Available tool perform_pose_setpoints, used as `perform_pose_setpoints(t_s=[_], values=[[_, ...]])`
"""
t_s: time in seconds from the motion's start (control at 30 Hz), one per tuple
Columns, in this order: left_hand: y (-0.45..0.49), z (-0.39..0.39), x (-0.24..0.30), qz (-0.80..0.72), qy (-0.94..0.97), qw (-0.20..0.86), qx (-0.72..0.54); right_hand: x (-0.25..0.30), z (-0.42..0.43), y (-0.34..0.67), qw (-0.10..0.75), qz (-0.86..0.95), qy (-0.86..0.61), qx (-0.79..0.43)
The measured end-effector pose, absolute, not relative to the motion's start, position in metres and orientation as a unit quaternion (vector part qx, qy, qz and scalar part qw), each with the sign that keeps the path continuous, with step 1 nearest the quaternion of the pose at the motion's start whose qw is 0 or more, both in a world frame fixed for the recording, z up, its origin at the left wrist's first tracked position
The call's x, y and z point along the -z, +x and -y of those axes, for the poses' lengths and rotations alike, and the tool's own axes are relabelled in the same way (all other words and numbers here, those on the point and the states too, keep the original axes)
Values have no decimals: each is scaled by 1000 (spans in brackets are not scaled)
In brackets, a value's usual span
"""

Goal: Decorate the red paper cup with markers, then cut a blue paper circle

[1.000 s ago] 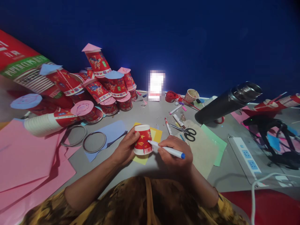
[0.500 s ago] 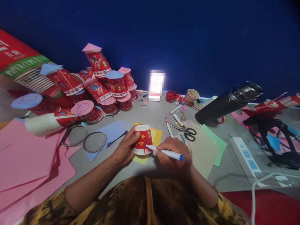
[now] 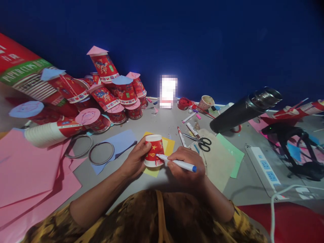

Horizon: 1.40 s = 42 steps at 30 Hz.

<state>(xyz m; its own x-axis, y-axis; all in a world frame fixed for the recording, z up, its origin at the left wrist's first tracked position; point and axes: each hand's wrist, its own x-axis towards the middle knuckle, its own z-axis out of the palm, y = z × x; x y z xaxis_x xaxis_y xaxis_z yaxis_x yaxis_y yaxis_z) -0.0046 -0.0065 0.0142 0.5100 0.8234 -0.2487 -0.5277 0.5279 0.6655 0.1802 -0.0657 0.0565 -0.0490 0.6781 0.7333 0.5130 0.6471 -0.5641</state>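
Above the grey, smooth tabletop [image 3: 163, 125], right in front of the body, a red paper cup [image 3: 152, 148] is held with its wider, white-banded end downward. Its tapering wall is printed with gold figures, a star among them, and it overlaps the flat yellow paper [image 3: 168, 144] behind it; whether its rim touches the table cannot be told. The left hand [image 3: 138, 156] grips the cup's side, thumb laid across the printed wall. The right hand [image 3: 188, 165] pinches a slim white marker [image 3: 184, 164] with a rounded blue end, its pointed tip at the lower part of the cup's wall.

Left of the cup, two thin, round grey rings [image 3: 101, 153] lie by blue paper [image 3: 126, 136], and broad, creased pink sheets [image 3: 27, 165] spread farther out. Behind these rises a pile of red cups [image 3: 125, 92], several topped with shallow paper cones, beside a nested white column of cups [image 3: 43, 134]. To the right lie metal scissors [image 3: 204, 144] with black looped handles, partly over a dull beige sheet [image 3: 220, 165], next to crisp green paper [image 3: 231, 157]. A dark cylindrical flask [image 3: 235, 114] with a shiny metal neck leans beyond.
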Motion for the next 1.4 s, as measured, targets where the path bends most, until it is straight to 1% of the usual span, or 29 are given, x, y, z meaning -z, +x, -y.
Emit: perform_pose_setpoints(t_s=[0.33,0.67,1.4], values=[[-7,7,-9,-283,263,829,-404,-55,69,183,559,693,-454,-49],[-7,7,-10,-282,268,830,-400,-54,68,181,568,699,-432,-55],[-8,5,0,-272,255,844,-386,-57,70,185,566,677,-469,-36]])
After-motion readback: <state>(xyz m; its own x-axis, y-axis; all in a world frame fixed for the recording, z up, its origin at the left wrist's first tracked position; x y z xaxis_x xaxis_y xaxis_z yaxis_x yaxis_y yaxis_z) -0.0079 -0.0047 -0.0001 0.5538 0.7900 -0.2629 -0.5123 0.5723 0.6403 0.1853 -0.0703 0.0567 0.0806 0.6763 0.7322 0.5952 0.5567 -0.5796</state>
